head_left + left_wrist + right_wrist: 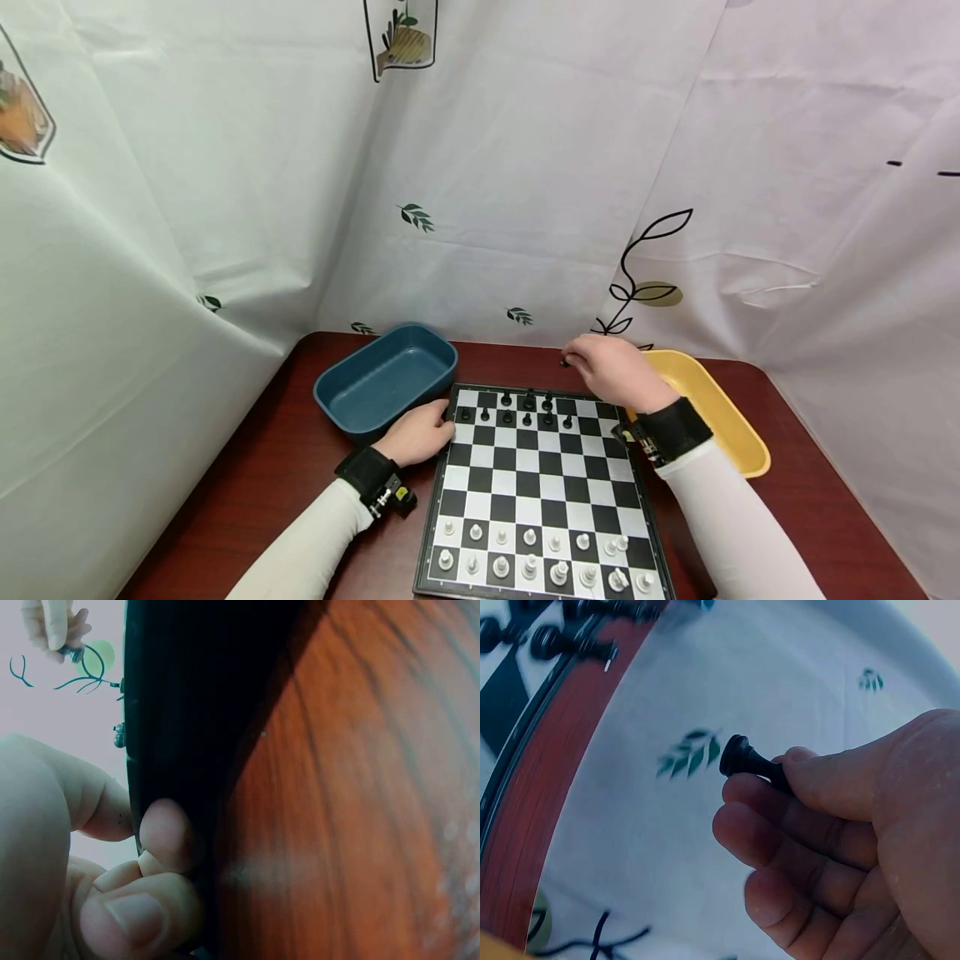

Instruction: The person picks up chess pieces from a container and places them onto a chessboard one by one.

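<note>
The left hand is holding the left edge of the square black-and-white chessboard with bent fingers, probably keeping it still. Past the far edge, the right hand is pinching a small black chess piece, leaving its wide bottom free.

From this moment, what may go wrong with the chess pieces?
The black piece may slip, since the right hand pinches it by its narrow end. The left hand touches the edge of the chessboard, so a small push might topple the standing white pieces.
</note>
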`<state>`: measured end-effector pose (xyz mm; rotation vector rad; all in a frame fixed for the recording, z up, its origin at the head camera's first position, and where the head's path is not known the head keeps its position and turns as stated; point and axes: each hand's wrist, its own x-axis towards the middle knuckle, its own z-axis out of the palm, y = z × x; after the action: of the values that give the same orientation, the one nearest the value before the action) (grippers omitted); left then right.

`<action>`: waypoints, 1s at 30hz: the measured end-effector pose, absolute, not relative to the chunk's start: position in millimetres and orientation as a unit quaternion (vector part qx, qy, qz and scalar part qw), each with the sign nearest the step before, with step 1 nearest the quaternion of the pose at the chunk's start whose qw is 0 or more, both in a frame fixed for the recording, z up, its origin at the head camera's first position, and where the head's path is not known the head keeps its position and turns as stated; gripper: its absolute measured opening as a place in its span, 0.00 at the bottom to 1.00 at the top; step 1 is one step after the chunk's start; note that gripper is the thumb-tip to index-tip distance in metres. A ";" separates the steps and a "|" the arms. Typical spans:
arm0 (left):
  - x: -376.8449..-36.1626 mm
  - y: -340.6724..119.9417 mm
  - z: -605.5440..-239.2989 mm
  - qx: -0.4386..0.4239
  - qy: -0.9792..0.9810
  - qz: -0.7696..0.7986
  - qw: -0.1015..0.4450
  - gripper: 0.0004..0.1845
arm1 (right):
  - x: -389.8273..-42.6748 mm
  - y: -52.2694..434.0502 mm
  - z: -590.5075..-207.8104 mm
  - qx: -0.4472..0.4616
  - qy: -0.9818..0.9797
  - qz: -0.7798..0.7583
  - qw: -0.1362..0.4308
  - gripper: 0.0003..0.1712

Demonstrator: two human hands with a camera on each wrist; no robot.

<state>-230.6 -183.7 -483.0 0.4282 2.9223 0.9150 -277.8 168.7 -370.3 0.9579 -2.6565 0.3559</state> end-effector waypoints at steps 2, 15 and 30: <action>-229.9 -184.2 -482.6 0.134 0.946 0.295 0.028 0.20 | -276.8 156.9 -370.0 0.349 -0.918 0.118 0.149 0.07; -229.8 -184.1 -481.0 0.126 0.947 0.293 0.037 0.22 | -274.8 89.9 -379.2 0.409 -0.904 0.088 0.085 0.08; -230.9 -179.9 -483.6 0.123 0.945 0.300 0.034 0.19 | -290.8 49.5 -403.4 0.473 -0.875 0.071 0.078 0.07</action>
<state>-230.9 -179.9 -483.6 0.3789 2.9066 0.9217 -290.8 49.5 -403.4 1.4152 -2.6208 0.2112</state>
